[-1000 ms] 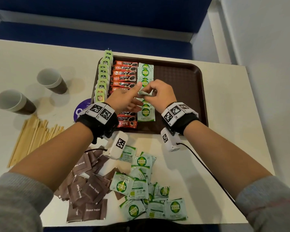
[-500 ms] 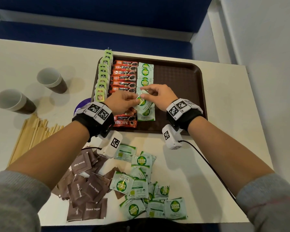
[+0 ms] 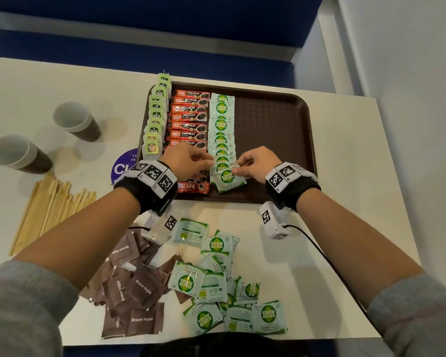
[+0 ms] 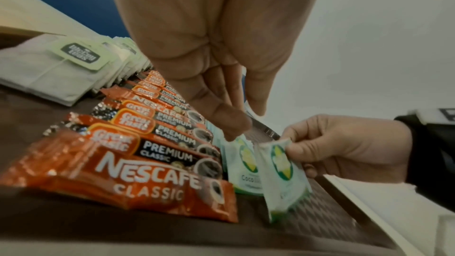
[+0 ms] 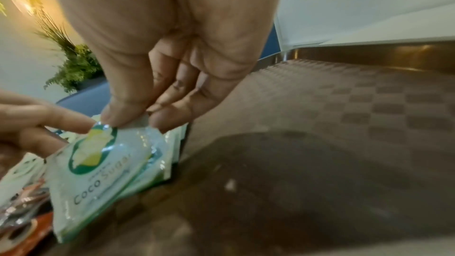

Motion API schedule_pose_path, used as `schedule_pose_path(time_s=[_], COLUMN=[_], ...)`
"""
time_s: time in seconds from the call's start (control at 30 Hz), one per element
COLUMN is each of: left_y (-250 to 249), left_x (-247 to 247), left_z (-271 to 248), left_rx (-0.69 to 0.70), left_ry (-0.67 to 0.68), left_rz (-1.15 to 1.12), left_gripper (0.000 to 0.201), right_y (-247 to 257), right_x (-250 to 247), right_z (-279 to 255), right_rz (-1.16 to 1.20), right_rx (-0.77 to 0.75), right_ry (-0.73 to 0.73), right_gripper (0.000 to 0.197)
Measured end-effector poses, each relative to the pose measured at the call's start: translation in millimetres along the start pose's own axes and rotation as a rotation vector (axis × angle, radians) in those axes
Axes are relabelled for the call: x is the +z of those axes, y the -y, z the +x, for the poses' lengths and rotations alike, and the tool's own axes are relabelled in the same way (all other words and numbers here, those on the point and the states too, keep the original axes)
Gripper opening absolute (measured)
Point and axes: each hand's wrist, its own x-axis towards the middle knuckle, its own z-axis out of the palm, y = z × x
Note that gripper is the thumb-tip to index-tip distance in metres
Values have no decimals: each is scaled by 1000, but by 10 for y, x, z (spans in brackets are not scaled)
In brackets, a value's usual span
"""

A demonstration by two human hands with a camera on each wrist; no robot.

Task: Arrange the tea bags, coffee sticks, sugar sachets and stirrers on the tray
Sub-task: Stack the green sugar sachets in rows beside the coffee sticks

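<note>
Sugar is the step in hand: my right hand [image 3: 255, 164] pinches the top edge of a green-and-white coco sugar sachet [image 3: 228, 179] between thumb and fingertips, its lower end already down on the brown tray [image 3: 273, 119] at the near end of the sachet column [image 3: 222, 130], sitting a little askew. My left hand [image 3: 188, 161] hovers at the column's left edge with fingers curled and the forefinger tip reaching toward the overlapped packets; whether it actually touches them I cannot tell. To my mind, the next move calls for squaring the sachet with the row and letting go. The sachets are glossy, crinkly film squares, slippery against each other. The coffee sticks [image 3: 189, 117] are shiny flat foil strips, the tea bags [image 3: 156, 119] soft paper with card tags, and the tray floor has a woven, grippy texture. More sachets [image 3: 216, 287] and the flat wooden stirrers [image 3: 49, 210] wait on the table [image 3: 345, 228].
</note>
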Motion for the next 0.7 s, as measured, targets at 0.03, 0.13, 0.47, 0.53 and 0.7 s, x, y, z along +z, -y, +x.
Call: schedule_pose_path(time_s=[0.03, 0.13, 0.47, 0.53, 0.7], left_y=[4, -2, -20, -16, 10], left_x=[-10, -25, 10, 13, 28], left_z=[-4, -10, -2, -2, -36], left_rx=[-2, 2, 34, 35, 49], left_ry=[-8, -6, -3, -3, -11], left_rz=[6, 20, 154, 153, 165], left_gripper=[20, 22, 20, 20, 18], right_y=[-30, -56, -74, -83, -77], right_x=[18, 87, 212, 216, 200], right_z=[-4, -5, 6, 5, -17], right_rz=[11, 66, 84, 79, 57], right_rx=[18, 58, 85, 78, 81], right_ry=[-3, -12, -108, -125, -168], right_gripper=[17, 22, 12, 14, 22])
